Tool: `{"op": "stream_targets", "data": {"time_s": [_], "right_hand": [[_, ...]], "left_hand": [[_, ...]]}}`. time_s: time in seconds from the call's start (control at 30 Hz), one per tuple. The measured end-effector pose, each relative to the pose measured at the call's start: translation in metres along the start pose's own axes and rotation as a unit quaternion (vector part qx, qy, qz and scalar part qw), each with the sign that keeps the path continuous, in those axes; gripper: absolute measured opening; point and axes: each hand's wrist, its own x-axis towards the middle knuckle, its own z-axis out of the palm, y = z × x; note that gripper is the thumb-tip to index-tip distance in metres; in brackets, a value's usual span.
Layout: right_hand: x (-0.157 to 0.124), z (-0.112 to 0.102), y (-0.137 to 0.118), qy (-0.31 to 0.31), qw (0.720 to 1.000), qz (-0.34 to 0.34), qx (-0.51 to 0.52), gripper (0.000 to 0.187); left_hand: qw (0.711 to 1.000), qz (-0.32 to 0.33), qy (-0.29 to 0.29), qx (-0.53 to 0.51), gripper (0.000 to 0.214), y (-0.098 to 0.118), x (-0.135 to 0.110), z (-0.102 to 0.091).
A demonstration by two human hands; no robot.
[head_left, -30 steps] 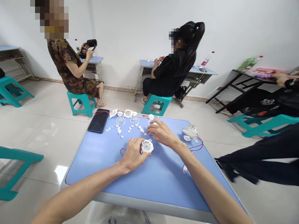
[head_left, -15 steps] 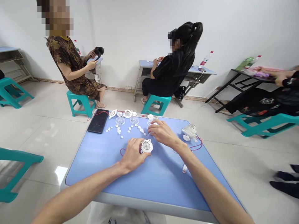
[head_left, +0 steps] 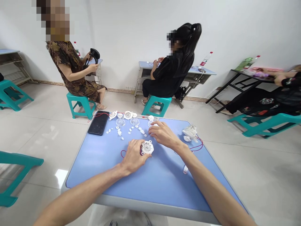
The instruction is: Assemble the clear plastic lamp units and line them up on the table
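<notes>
My left hand [head_left: 135, 158] is wrapped round a white round plastic housing [head_left: 147, 147] with tabs and a circular metallic centre; its thumb lies on the near side and the fingers on the far left. Red wire [head_left: 122, 153] shows beside that hand. My right hand [head_left: 162, 134] is over the table to the right of the housing, fingers bent and apart, close to a clear disc [head_left: 150, 123] and small white plastic pieces [head_left: 142, 131]. Nothing shows in its fingers, though the fingertips partly hide what lies beneath them.
On the blue table [head_left: 141, 185] lie a black phone [head_left: 98, 123], more white housings [head_left: 128, 115], clear discs [head_left: 120, 122], a clear-and-white part [head_left: 190, 133] with red wire, and a small white cylinder [head_left: 185, 169]. People sit beyond on green stools [head_left: 157, 105].
Both my hands hold nearly the same pose, and the housing has not visibly moved. The seated person at the left has turned the black headset in their hands.
</notes>
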Motion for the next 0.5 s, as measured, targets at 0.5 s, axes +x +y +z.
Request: {"op": "stream_targets", "data": {"time_s": [0.5], "right_hand": [[-0.005,-0.017,0.004,0.051,0.998,0.017,0.023,0.020]], "left_hand": [[1.000,0.006,0.001,-0.001,0.046,-0.002,0.000,0.001]]}}
